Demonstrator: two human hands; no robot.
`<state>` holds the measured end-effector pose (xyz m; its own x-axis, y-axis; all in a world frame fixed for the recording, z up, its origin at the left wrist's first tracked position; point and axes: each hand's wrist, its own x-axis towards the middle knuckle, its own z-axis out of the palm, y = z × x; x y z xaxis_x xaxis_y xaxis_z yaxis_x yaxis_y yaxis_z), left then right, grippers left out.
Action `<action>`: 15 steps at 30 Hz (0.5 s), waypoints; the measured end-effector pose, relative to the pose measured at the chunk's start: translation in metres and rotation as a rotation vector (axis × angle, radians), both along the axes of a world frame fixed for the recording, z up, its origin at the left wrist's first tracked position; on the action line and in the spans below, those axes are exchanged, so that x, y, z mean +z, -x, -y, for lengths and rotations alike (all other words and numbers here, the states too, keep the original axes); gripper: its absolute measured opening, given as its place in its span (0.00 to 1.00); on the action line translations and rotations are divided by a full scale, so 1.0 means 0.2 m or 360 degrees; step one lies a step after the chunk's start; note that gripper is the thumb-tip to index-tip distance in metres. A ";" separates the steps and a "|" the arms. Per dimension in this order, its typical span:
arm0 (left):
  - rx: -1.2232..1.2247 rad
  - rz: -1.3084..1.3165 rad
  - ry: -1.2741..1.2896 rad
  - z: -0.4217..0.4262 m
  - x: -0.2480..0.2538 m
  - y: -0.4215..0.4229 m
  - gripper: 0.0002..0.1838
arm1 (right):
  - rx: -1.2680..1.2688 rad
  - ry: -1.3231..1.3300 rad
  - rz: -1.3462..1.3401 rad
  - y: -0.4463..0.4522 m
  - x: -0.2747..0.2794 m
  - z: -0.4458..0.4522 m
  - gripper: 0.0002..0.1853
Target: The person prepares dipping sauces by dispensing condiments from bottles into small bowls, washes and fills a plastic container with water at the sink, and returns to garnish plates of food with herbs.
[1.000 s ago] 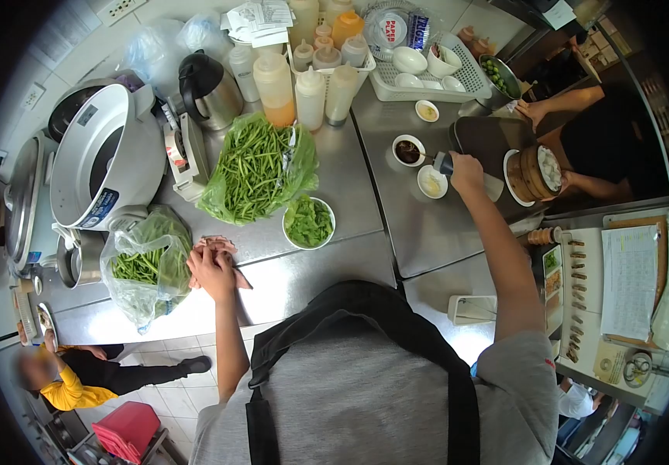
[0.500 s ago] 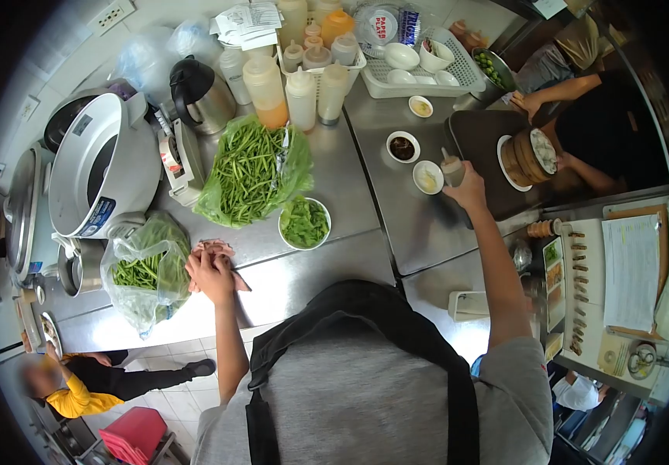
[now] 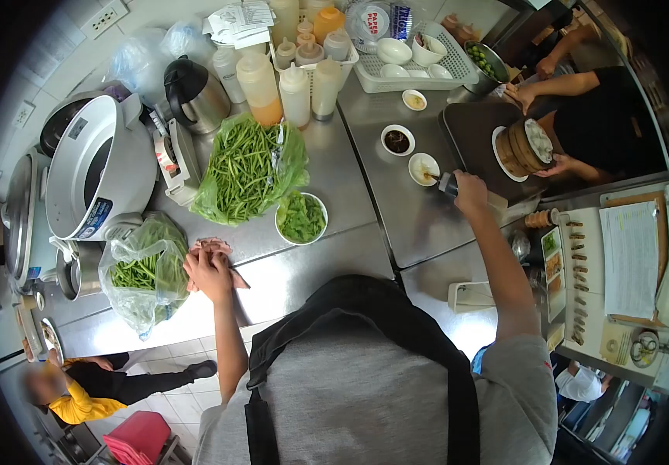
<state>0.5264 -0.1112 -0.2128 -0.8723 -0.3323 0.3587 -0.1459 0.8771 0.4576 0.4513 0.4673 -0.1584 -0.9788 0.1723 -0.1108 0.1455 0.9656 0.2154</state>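
My right hand (image 3: 472, 192) is closed around a squeeze bottle (image 3: 449, 184), tipped sideways with its nozzle pointing into a small white bowl (image 3: 424, 169) with pale contents and some brown sauce. Part of the bottle's body is hidden by my fingers. Behind that bowl sit a small bowl of dark sauce (image 3: 397, 140) and a small bowl with yellowish contents (image 3: 414, 100). At the counter's front left, my left hand (image 3: 209, 273) is curled over a crumpled pinkish cloth (image 3: 216, 246), whose edges show around it. Beside it lies a clear bag of green beans (image 3: 141, 273).
An open bag of green beans (image 3: 245, 167) and a bowl of leafy greens (image 3: 301, 218) occupy the middle counter. Squeeze bottles (image 3: 296, 97) line the back. At right, a co-worker's hands (image 3: 559, 164) hold bamboo steamers (image 3: 522, 147) over a dark tray (image 3: 466, 128).
My right hand has tipped the squeeze bottle from near upright to sideways, nozzle into the small bowl, where brown sauce now shows. My left hand stays on the cloth.
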 end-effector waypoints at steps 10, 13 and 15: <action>0.0015 -0.0056 0.0013 0.00 0.00 0.00 0.10 | 0.0034 -0.0197 0.0110 0.14 0.04 0.02 0.11; 0.0009 -0.0046 0.0019 0.00 0.00 0.00 0.10 | 0.0017 -0.0235 0.0141 0.15 0.07 0.03 0.09; 0.0010 -0.0054 0.0012 0.00 0.00 0.00 0.10 | 0.0020 -0.0244 0.0142 0.16 0.07 0.03 0.07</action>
